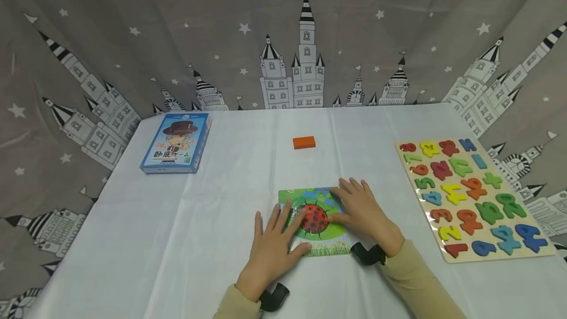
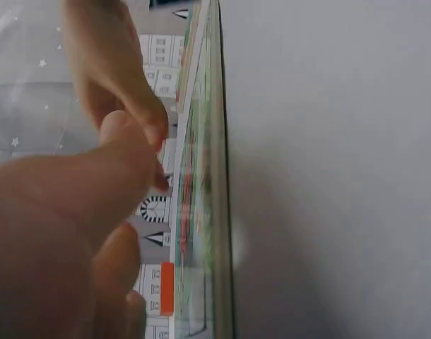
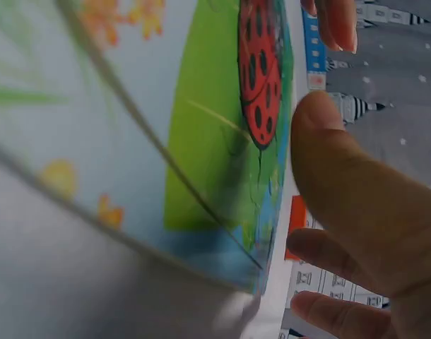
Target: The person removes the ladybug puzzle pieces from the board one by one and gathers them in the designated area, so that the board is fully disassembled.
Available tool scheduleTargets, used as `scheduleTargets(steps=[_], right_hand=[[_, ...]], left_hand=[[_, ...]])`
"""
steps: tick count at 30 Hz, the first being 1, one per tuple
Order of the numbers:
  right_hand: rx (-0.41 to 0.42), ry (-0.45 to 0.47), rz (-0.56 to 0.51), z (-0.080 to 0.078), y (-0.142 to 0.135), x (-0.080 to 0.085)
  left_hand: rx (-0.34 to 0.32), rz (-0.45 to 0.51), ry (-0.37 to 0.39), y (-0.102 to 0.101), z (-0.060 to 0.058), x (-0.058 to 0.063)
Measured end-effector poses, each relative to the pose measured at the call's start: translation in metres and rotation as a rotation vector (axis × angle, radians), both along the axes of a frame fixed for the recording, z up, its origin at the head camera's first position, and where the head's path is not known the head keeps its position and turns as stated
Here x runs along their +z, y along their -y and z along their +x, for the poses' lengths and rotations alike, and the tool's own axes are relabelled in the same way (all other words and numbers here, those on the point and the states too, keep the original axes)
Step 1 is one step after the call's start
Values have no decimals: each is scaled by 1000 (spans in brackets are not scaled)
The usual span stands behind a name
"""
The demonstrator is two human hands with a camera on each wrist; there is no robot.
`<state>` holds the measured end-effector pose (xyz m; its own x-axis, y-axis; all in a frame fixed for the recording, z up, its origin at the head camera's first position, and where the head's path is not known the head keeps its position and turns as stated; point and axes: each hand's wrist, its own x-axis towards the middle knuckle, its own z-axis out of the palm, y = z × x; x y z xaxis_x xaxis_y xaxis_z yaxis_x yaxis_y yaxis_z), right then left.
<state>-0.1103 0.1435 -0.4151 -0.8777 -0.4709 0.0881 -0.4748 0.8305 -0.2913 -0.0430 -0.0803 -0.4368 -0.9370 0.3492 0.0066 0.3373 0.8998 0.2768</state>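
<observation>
A flat picture board with a red ladybug on green lies on the white table, between both hands. My left hand rests over the board's left side, fingers spread and fairly straight. On the right side, my right hand lies with extended fingers at the upper right corner and thumb near the ladybug. The right wrist view shows the picture board up close, with a thin seam line across it and the thumb at its edge. In the left wrist view the board appears edge-on.
An orange block sits beyond the board. At the far left lies a blue game box. A wooden board with colourful numbers and letters is on the right. Behind hangs a grey curtain printed with castles.
</observation>
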Motion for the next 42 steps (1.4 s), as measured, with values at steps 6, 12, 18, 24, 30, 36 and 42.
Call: scheduleTargets(steps=[6, 12, 18, 24, 30, 36, 42], right_hand=[[42, 3, 19, -8, 7, -4], [52, 31, -1, -10, 8, -5], [79, 82, -8, -13, 14, -4], [88, 32, 13, -16, 17, -1], [73, 82, -8, -20, 17, 2], [75, 133, -103, -23, 17, 0], [54, 81, -364, -23, 5, 2]], left_hand=[[-84, -39, 61, -5, 4, -2], [-102, -65, 50, -5, 6, -2], [-84, -98, 60, -3, 9, -4], [-82, -104, 71, -4, 10, -3], [-83, -104, 72, -5, 8, -1], [-80, -113, 76, -5, 8, 1], [-83, -113, 68, -6, 8, 2]])
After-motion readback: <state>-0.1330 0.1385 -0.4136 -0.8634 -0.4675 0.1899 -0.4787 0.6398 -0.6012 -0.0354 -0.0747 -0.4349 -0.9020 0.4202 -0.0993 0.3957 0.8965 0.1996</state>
